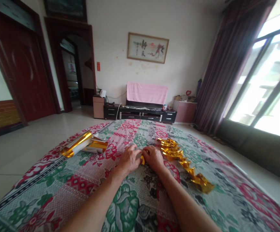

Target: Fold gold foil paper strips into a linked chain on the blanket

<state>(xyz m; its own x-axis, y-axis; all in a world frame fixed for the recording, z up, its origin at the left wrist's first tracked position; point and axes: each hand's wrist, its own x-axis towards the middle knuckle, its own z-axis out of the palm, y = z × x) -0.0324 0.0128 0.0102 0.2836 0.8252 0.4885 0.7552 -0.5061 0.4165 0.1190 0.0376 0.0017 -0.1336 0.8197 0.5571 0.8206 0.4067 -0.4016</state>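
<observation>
My left hand (131, 158) and my right hand (154, 157) meet over the middle of the flowered cloth. Between them is a small piece of gold paper (142, 159), mostly hidden by the fingers. The fingers of my right hand are closed on it, and my left fingers are bent against its other side. To the right of my hands, a row of folded gold paper pieces (172, 149) runs toward me. Gold foil sheets (78, 143), some curled and showing white, lie at the left.
The patterned cloth (87, 187) covers the round surface before me. Beyond it stand a low black cabinet (140, 114), a pink cloth (147, 92) draped over something, and a pink side cabinet (185, 112). Purple curtains (229, 67) hang beside the right window; a red door (21, 64) is left.
</observation>
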